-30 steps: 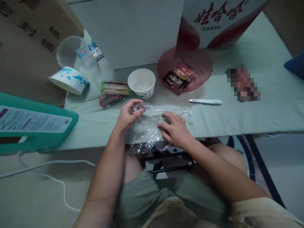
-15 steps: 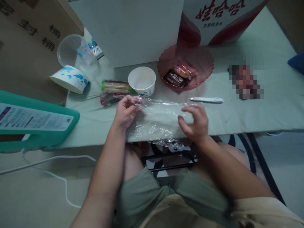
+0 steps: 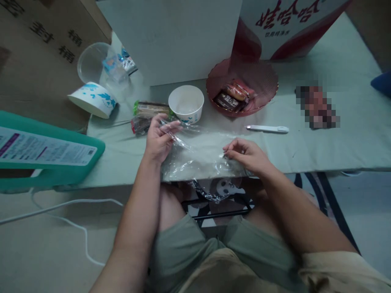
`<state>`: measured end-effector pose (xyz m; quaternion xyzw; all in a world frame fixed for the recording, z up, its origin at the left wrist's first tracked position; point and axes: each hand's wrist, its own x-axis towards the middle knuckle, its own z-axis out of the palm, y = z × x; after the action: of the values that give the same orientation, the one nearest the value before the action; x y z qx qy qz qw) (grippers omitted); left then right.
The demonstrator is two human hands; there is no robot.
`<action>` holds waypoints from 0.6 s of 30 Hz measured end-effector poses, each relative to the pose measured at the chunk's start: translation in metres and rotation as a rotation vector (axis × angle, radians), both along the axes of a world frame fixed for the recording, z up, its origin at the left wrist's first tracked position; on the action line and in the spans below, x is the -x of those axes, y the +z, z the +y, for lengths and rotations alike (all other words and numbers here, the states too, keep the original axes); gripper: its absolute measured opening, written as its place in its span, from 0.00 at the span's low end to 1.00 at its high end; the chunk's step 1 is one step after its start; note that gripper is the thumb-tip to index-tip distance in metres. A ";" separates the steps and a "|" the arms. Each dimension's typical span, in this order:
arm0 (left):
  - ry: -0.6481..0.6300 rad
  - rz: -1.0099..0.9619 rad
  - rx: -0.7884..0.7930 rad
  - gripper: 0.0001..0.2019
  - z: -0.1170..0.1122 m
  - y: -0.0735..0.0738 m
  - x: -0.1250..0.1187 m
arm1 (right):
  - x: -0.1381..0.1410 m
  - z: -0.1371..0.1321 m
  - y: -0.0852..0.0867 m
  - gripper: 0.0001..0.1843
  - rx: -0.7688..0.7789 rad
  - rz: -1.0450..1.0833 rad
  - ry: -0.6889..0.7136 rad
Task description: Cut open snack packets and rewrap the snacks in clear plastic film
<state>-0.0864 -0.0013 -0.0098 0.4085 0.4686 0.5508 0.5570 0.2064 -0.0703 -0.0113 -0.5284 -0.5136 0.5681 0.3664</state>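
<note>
A clear plastic bag [image 3: 198, 156] lies crumpled on the near edge of the pale green table [image 3: 320, 142], part of it hanging over the edge. My left hand [image 3: 159, 138] pinches the bag's upper left corner, fingers closed on the film. My right hand [image 3: 247, 156] rests on the bag's right side, thumb and fingers pinched on the plastic. A white paper bowl [image 3: 186, 103] stands just behind the bag.
Wrapped snack bars [image 3: 149, 114] lie left of the bowl. A red glass dish [image 3: 265, 81] holds wrapped sweets. A white pen [image 3: 267, 129] lies to the right. A tipped paper bowl [image 3: 93, 99], a clear lid [image 3: 90, 61], a teal box [image 3: 45, 152] and cartons stand around.
My right hand went from lying flat on the bag's middle, out to the right, then down to pinch the right side. My left hand lifted its corner slightly. The bag spread wider.
</note>
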 end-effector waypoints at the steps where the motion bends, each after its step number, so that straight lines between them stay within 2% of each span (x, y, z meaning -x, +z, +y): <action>1: 0.038 0.132 -0.012 0.24 0.001 -0.003 0.000 | 0.001 0.000 0.001 0.17 -0.061 -0.014 -0.063; 4: 0.085 0.483 -0.030 0.11 0.004 -0.007 -0.001 | 0.000 0.002 0.004 0.14 -0.211 0.017 -0.311; 7: 0.055 0.483 0.031 0.03 0.005 -0.004 -0.005 | -0.001 0.003 0.008 0.15 -0.265 0.056 -0.434; 9: 0.048 0.390 0.067 0.05 0.005 -0.002 -0.008 | -0.003 0.003 0.010 0.16 -0.268 0.041 -0.382; 11: 0.013 0.331 0.075 0.11 0.005 -0.002 -0.010 | -0.005 0.002 0.012 0.12 -0.291 -0.042 -0.314; 15: -0.104 0.411 0.030 0.24 0.008 -0.007 -0.013 | -0.008 0.001 0.015 0.09 -0.368 -0.138 -0.292; 18: -0.103 0.527 -0.033 0.17 0.010 -0.009 -0.018 | -0.009 -0.001 0.018 0.08 -0.411 -0.175 -0.252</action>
<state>-0.0688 0.0089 -0.0191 0.5702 0.5669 0.4038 0.4364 0.2158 -0.0711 0.0065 -0.5496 -0.5783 0.3538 0.4883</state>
